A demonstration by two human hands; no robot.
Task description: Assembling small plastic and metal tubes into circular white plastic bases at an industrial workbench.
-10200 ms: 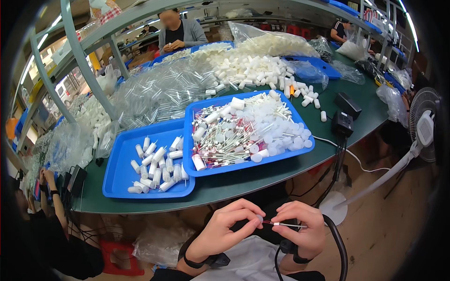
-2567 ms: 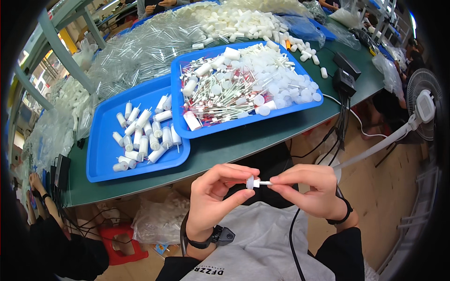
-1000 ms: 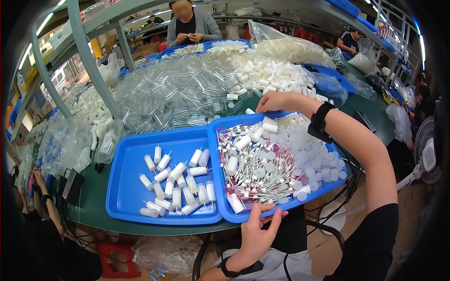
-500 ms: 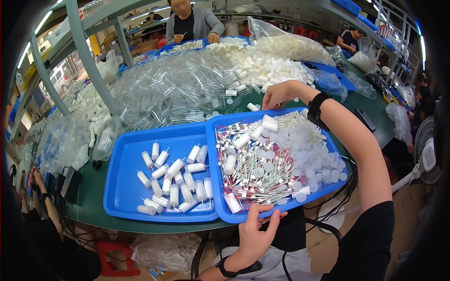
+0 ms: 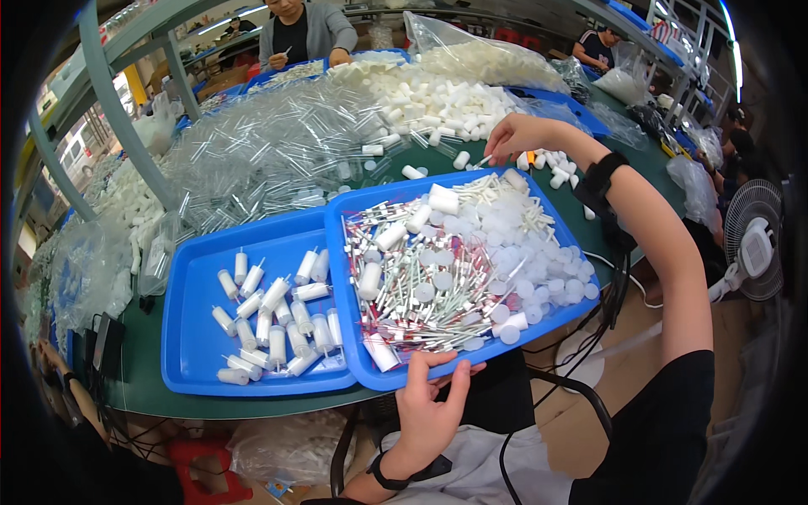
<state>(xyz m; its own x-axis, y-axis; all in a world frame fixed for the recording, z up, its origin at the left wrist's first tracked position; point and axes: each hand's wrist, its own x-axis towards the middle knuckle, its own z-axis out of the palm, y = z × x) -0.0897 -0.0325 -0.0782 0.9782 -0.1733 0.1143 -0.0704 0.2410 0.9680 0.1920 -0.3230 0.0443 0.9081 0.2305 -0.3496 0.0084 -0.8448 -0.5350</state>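
My left hand (image 5: pixel 431 404) grips the near rim of the right blue tray (image 5: pixel 349 332), thumb on one side and fingers curled underneath. Just beyond that tray's far rim, my right hand (image 5: pixel 515 139) pinches a thin white piece (image 5: pixel 483 162), too small to identify. Inside the right tray lie thin white sticks with red ends (image 5: pixel 429 307), translucent round caps (image 5: pixel 539 261) and several white cylinders (image 5: pixel 443 199). The left blue tray (image 5: pixel 198 278) carries white cylinders in clear sleeves (image 5: pixel 277 343), with thin tips sticking out. The right tray overlaps its edge.
Beyond the trays are a heap of clear tubes (image 5: pixel 269 143) and a pile of white cylinders (image 5: pixel 446 101). Small white pieces (image 5: pixel 557 167) and an orange one lie right of my right hand. A person (image 5: pixel 307 38) sits opposite; a fan (image 5: pixel 753 244) stands at right.
My right hand has moved slightly away from the tray's far rim, fingertips now on a thin white piece. The right tray has shifted slightly left over the left one. The view has turned right.
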